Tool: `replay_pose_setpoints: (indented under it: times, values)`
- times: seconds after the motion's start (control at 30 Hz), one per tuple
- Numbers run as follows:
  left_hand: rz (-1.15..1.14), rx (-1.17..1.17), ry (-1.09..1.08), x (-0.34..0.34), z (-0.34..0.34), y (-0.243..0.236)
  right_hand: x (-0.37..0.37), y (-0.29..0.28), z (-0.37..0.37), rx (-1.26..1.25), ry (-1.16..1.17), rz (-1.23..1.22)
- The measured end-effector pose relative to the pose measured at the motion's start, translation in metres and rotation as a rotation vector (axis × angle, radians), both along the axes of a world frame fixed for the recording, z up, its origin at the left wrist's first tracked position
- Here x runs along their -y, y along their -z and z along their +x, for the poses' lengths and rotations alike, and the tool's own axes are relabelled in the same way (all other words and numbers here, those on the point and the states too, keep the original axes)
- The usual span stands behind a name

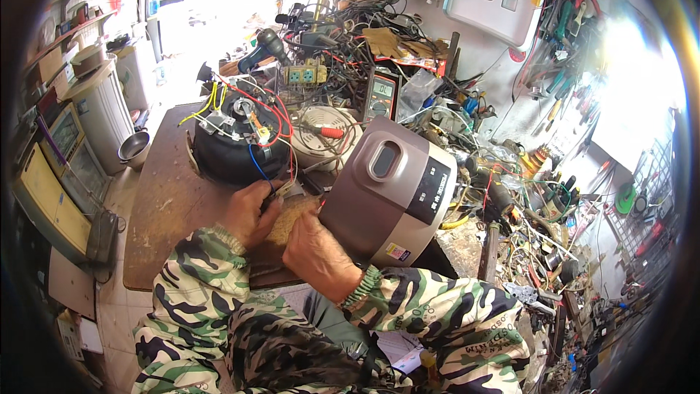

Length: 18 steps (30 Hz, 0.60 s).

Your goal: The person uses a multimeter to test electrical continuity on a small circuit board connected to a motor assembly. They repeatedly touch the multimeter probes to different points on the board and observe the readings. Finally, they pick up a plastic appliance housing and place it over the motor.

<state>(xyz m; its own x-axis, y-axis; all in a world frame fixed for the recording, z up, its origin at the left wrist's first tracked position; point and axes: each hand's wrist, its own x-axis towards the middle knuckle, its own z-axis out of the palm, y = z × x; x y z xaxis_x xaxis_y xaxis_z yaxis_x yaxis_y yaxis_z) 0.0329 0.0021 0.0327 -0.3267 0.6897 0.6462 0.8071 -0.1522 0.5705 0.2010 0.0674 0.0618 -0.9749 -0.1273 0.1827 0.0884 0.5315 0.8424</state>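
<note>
My left hand (253, 213) is closed at the fingertips on the end of a blue wire (257, 163), beside a small pale part. The wire runs up to a round black appliance base (237, 147), which bears a metal element and several red and yellow wires. My right hand (315, 249) is curled against the near left side of a brown-and-silver rice cooker housing (379, 208), lying tilted with its control panel facing right. What its fingers hold is hidden, though a speck of red shows at the tips.
Behind the base lie a round cream-coloured part (328, 122), a red-handled tool (329, 132) and a multimeter (380, 95) with its screen lit. Tangled cables and loose parts crowd the back and right. Tools hang on the right wall. A pan (135, 147) stands left of the table (157, 204).
</note>
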Motion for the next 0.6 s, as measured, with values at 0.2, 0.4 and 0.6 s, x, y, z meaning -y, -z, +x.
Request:
replay_pose_setpoints:
  times: [0.2,0.4,0.6]
  values:
    - [-0.010,-0.051,-0.051,0.009,-0.010,0.010,-0.004,-0.041,0.008,-0.073,-0.119,-0.096]
    - [0.080,-0.062,0.072,-0.012,0.001,0.003,-0.031,-0.078,0.030,-0.051,-0.051,-0.311]
    - [-0.020,-0.057,-0.034,0.010,-0.011,0.006,-0.027,-0.070,0.026,-0.074,-0.199,-0.332]
